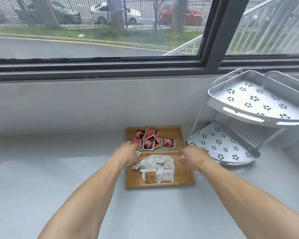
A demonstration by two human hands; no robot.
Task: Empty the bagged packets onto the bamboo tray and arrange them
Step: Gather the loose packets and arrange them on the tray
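Tray [183, 180] corner under left hand [126, 153]

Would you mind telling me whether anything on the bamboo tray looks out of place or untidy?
Nothing has spilled off the bamboo tray, but both groups are untidy: the red packets overlap in a heap in the far compartment, and the white-and-brown packets lie crumpled and askew in the near one.

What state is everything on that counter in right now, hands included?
Bamboo tray: flat, both compartments filled.
Red packets: piled, far compartment.
White-brown packets: heaped, near compartment.
Left hand: touching the red packets.
Right hand: open, empty.
Corner rack: upright, shelves bare.
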